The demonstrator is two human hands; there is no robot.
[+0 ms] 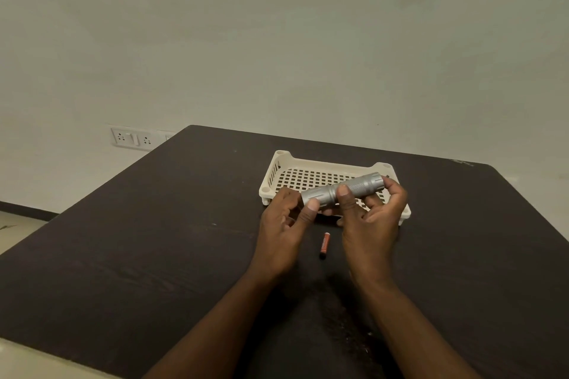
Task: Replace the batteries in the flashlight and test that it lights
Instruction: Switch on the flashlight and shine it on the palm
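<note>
Hands met over the dark table (154,240) as I watched through the head camera. My left hand (284,224) pinched the near end of the silver flashlight (343,192) between thumb and fingers, while my right hand (374,218) curled round its knurled barrel. It hung tilted above the near rim of the cream slotted tray (277,169), its far end pointing toward two o'clock. One orange battery (324,245) lay on the table at six o'clock from the flashlight, between my wrists, touching neither.
</note>
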